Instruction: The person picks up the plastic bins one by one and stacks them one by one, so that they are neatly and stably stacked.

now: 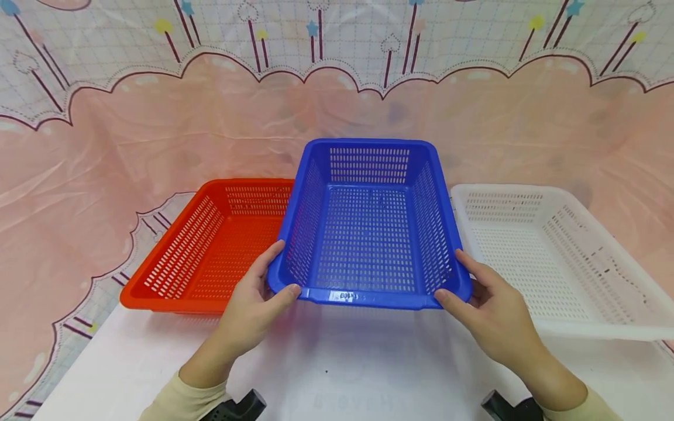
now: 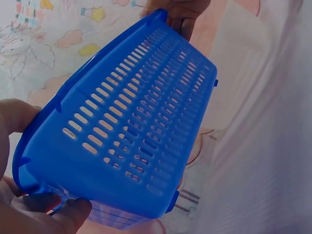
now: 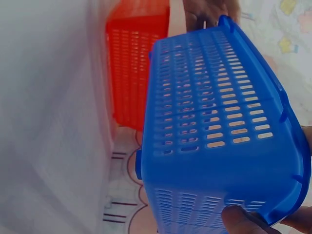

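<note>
A blue plastic basket (image 1: 368, 240) with slotted walls is held up above the table, its near edge tilted toward me so its inside shows. My left hand (image 1: 255, 304) grips its near left corner, thumb over the rim and fingers beneath. At the near right corner my right hand (image 1: 495, 310) grips it the same way. The left wrist view shows one side wall of the blue basket (image 2: 131, 117) with fingertips under the corner. In the right wrist view, the other side of the blue basket (image 3: 209, 112) fills the middle. Nothing lies inside it.
On the white table (image 1: 337, 368), a red basket (image 1: 174, 251) stands to the left, partly behind the blue one. A white basket (image 1: 547, 263) stands to the right. Behind them hangs a pink patterned cloth (image 1: 368, 111).
</note>
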Demonstrator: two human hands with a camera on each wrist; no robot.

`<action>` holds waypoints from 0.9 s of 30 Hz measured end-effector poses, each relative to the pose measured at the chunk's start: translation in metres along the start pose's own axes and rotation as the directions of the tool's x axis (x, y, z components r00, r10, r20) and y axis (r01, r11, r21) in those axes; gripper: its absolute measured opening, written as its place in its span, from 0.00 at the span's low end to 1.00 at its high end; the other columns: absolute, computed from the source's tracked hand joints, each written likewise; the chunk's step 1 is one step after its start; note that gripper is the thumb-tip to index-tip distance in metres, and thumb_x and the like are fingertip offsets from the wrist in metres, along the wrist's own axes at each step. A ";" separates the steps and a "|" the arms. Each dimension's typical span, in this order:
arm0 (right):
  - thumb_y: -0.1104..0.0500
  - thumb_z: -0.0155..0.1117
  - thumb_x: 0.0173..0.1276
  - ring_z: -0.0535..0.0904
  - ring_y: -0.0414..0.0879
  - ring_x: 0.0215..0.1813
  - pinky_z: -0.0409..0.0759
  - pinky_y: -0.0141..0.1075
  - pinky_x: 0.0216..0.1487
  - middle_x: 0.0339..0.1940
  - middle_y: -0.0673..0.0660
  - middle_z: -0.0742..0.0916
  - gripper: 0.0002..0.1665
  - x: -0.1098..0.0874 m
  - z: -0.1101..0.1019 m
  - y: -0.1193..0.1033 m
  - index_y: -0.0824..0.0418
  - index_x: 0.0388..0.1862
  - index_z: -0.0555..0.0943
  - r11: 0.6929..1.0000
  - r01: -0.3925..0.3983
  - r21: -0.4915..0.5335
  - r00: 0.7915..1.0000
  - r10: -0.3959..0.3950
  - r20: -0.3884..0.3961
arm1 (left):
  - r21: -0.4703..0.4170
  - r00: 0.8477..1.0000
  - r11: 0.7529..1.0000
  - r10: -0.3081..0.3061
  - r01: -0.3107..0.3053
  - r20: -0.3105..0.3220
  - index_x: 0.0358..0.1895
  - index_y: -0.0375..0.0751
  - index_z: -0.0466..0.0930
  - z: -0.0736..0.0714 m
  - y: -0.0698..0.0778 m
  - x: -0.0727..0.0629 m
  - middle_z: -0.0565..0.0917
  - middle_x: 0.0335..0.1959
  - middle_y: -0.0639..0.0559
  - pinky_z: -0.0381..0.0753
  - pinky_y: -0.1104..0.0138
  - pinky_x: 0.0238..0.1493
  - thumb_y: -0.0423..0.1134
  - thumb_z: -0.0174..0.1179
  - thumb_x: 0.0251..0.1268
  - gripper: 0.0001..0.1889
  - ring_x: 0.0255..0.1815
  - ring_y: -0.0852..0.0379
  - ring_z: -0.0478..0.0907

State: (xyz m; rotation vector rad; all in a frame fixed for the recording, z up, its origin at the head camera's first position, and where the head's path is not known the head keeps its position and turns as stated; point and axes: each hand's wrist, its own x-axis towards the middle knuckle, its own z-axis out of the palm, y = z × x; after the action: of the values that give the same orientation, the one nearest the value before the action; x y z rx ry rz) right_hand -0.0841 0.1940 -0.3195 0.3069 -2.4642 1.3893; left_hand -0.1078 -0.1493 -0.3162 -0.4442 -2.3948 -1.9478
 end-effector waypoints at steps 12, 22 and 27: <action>0.67 0.72 0.64 0.85 0.61 0.51 0.84 0.37 0.45 0.65 0.71 0.77 0.41 0.033 0.029 -0.031 0.74 0.73 0.65 0.978 0.103 0.182 0.992 -0.115 0.054 | 0.007 0.995 0.997 0.072 -0.072 -0.062 0.80 0.36 0.48 -0.055 0.010 -0.002 0.54 0.77 0.32 0.77 0.70 0.52 0.26 0.56 0.71 0.38 0.71 0.26 0.59; 0.66 0.74 0.62 0.86 0.55 0.50 0.84 0.38 0.46 0.61 0.67 0.79 0.42 0.055 0.062 -0.058 0.72 0.73 0.67 0.953 0.093 0.288 0.982 -0.136 0.131 | -0.121 0.984 0.978 0.164 -0.172 -0.076 0.78 0.43 0.57 -0.120 -0.008 -0.004 0.62 0.71 0.41 0.79 0.73 0.52 0.22 0.50 0.73 0.33 0.61 0.61 0.74; 0.63 0.74 0.64 0.86 0.54 0.52 0.84 0.37 0.47 0.62 0.67 0.78 0.43 0.061 0.080 -0.072 0.71 0.74 0.65 0.937 0.055 0.345 0.970 -0.132 0.205 | -0.226 0.973 0.946 0.225 -0.232 -0.058 0.77 0.42 0.58 -0.149 -0.016 -0.007 0.67 0.68 0.47 0.80 0.71 0.52 0.23 0.46 0.74 0.30 0.61 0.58 0.77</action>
State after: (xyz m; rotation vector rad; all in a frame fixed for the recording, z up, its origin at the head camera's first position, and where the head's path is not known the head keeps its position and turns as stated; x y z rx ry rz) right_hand -0.1298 0.0860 -0.2799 0.6849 -2.3308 1.8233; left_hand -0.1291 -0.2968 -0.3002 -0.6615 -1.9986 -2.1141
